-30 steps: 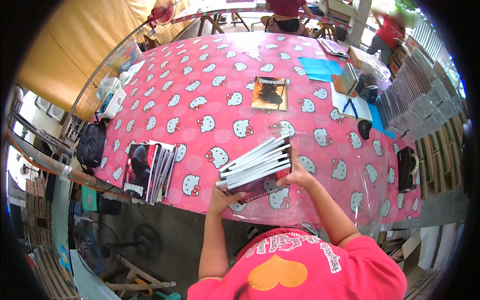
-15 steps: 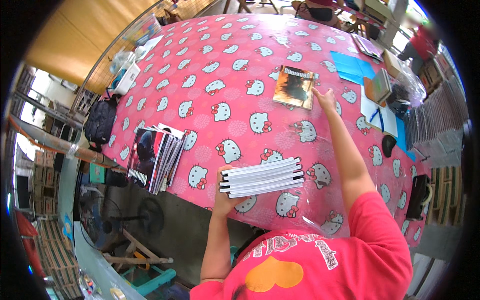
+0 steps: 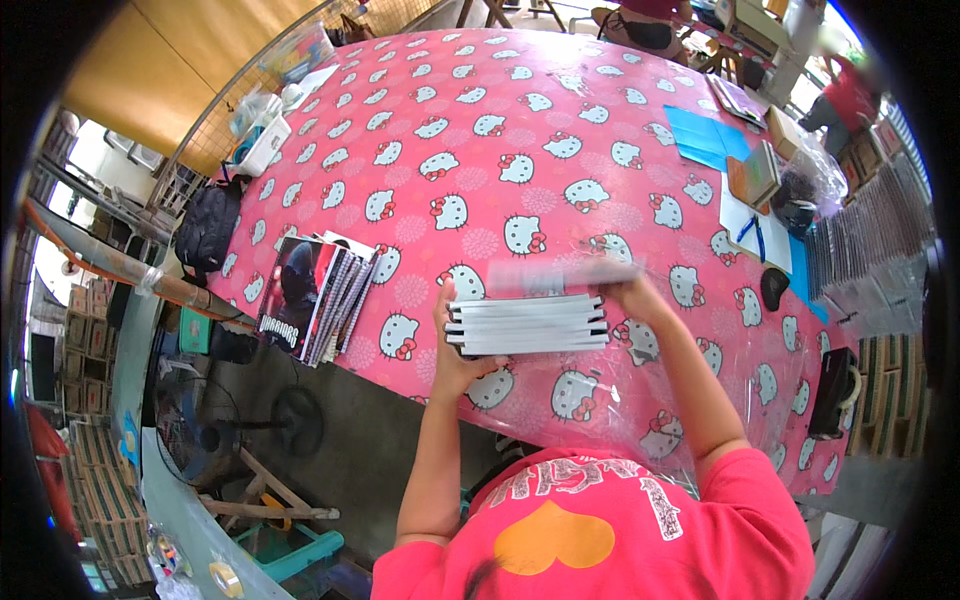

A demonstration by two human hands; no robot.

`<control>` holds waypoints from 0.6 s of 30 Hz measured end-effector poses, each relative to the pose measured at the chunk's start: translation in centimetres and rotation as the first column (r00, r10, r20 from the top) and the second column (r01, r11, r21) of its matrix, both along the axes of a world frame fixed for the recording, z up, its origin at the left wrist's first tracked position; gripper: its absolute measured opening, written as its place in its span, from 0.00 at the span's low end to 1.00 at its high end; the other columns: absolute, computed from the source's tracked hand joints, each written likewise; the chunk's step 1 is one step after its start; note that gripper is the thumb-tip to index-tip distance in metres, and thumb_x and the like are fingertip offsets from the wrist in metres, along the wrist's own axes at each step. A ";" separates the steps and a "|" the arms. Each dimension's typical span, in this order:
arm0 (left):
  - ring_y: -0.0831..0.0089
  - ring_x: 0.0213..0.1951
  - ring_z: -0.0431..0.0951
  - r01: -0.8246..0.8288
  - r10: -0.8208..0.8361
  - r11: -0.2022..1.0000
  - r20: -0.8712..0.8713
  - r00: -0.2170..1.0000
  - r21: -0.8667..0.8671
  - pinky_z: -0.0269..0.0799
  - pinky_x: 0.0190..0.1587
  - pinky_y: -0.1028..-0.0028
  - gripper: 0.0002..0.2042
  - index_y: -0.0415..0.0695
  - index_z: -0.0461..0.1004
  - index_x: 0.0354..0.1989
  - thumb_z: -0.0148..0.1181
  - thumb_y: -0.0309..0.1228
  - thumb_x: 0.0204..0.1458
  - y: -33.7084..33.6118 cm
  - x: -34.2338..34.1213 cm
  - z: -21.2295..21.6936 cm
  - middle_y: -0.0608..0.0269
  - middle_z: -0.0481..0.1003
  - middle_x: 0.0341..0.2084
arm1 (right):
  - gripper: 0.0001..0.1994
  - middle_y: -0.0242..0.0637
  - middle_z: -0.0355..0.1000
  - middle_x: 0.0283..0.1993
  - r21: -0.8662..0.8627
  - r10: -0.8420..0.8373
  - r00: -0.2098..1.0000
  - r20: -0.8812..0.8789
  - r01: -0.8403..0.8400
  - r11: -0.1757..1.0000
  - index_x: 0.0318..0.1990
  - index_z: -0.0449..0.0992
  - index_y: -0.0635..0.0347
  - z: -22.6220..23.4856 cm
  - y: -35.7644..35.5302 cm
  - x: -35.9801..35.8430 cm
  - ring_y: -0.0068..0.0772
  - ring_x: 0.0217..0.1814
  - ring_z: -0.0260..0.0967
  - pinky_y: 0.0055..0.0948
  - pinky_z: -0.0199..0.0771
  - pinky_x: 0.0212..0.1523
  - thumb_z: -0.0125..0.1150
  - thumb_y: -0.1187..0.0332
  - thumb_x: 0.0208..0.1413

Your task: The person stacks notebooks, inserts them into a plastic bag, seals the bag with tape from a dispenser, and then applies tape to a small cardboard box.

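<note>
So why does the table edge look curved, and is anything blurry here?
Head view: the fisheye lens bends the table toward the rim; the notebook in the right hand is smeared by motion, while the stack under it stays sharp.

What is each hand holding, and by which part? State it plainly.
The left hand grips the left end of a stack of white-edged spiral notebooks. The right hand holds a blurred notebook by its right end above it.

Bright daylight is glaring off the glossy tabletop [image 3: 560,130]; fisheye distortion is bending the dark-vignetted edges, and motion is blurring the topmost notebook [image 3: 560,275].
</note>
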State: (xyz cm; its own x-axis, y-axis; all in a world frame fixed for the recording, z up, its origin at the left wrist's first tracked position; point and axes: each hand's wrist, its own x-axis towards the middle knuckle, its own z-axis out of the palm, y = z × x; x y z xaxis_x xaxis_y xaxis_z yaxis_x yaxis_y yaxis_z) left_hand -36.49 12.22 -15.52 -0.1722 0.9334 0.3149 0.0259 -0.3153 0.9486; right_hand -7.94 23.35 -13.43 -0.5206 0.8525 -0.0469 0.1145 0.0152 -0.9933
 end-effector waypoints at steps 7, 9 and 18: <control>0.67 0.47 0.70 0.211 -0.044 0.911 0.425 0.904 -0.355 0.67 0.49 0.70 0.42 0.43 0.56 0.55 0.74 0.28 0.28 0.2 2.0 3.9 0.60 0.69 0.44 | 0.49 0.36 0.62 0.52 0.110 -0.162 0.976 -0.146 0.179 0.978 0.60 0.54 0.60 1.4 -8.0 -3.4 0.28 0.57 0.57 0.31 0.56 0.59 0.79 0.65 0.27; 0.67 0.48 0.69 0.126 -0.056 0.973 0.329 0.943 -0.195 0.65 0.51 0.69 0.42 0.43 0.54 0.56 0.74 0.27 0.28 -0.5 2.2 3.7 0.61 0.68 0.43 | 0.46 0.36 0.62 0.51 0.058 -0.230 0.911 -0.342 0.265 0.963 0.57 0.55 0.60 1.3 -8.4 -4.7 0.28 0.56 0.58 0.30 0.57 0.57 0.79 0.69 0.27; 0.69 0.44 0.71 0.311 -0.200 0.888 0.324 0.925 -0.340 0.70 0.48 0.70 0.45 0.44 0.50 0.58 0.73 0.21 0.28 -3.7 -0.6 1.0 0.62 0.68 0.42 | 0.46 0.36 0.65 0.48 0.064 -0.239 0.926 -0.293 0.268 0.961 0.56 0.55 0.60 -0.4 -11.5 -6.4 0.30 0.54 0.60 0.32 0.57 0.57 0.79 0.68 0.25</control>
State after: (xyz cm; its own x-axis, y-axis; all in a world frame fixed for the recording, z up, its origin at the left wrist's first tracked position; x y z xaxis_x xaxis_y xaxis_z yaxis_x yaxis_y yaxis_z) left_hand -37.05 8.49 -14.52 0.0618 0.9936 -0.0951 -0.2821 0.1087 0.9532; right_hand -14.29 11.90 -13.87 -0.2657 0.9503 0.1620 -0.1542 0.1240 -0.9802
